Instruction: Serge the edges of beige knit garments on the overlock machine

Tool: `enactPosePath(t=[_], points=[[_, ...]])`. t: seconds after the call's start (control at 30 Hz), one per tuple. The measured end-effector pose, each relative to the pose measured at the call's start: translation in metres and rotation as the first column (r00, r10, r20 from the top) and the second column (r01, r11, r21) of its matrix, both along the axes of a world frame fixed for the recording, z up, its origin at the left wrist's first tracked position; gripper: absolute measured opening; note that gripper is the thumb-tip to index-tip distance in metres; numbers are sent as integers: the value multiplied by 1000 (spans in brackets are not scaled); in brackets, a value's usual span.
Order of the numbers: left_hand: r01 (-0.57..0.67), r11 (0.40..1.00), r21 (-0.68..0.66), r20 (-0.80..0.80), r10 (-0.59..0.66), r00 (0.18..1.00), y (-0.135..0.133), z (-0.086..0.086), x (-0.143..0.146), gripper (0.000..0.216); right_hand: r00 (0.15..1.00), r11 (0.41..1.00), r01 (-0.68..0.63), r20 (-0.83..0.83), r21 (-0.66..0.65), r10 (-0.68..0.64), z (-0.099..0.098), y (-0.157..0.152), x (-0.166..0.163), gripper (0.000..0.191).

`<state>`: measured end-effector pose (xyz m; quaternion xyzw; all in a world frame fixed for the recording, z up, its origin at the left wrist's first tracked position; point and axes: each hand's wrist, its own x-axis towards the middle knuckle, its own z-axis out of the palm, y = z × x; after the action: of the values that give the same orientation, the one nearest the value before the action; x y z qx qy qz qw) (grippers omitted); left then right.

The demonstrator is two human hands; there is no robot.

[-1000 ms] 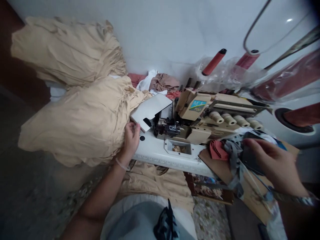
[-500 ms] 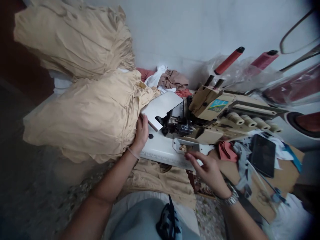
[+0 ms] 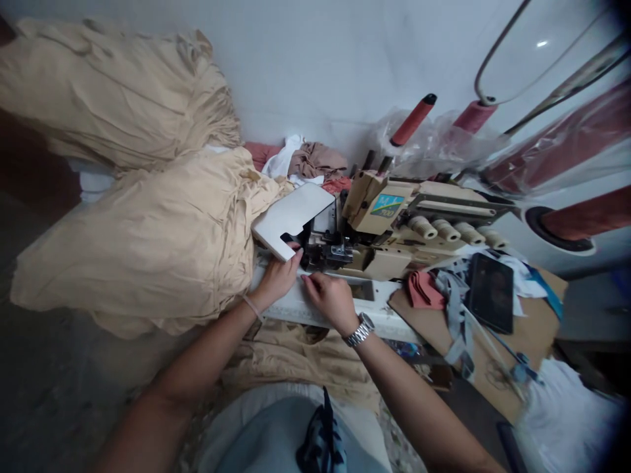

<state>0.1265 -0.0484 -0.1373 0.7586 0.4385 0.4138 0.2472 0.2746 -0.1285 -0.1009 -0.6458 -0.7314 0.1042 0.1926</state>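
My L hand point(image 3: 277, 281) loosely open, fingers point(image 3: 294, 253) touching edge of white plate point(image 3: 290, 217) on overlock machine point(image 3: 389, 220), no grip visible. My R hand point(image 3: 331, 301) half curled, fingertips point(image 3: 304, 278) on white machine bed point(image 3: 300, 305), holding nothing. Beige fabric point(image 3: 142, 246) bunched just left of L hand. Phone point(image 3: 491, 292) on cardboard point(image 3: 522, 341), right of machine.
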Motion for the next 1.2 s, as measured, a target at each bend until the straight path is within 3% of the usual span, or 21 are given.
enactPosePath(t=[0.13,0.3,0.47,0.67,1.0,1.2], points=[[71,997,32,-91,-68,994,11,6,1,25,966,985,167,206,-42,-155,6,20,-15,43],[136,990,37,-149,-129,980,18,12,-2,25,944,967,253,226,-32,-240,6,30,-22,50],[159,987,21,-119,-155,981,25,12,1,28,954,972,237,188,3,-233,5,32,-23,52],[128,990,-61,-14,-129,991,37,3,11,47,958,973,233,173,8,-230,6,34,-23,56],[68,991,-111,92,-58,994,37,-3,16,42,956,974,226,196,-17,-219,7,34,-23,57],[52,996,-72,82,-46,996,37,-10,15,42,957,976,219,196,-2,-214,7,35,-23,56]])
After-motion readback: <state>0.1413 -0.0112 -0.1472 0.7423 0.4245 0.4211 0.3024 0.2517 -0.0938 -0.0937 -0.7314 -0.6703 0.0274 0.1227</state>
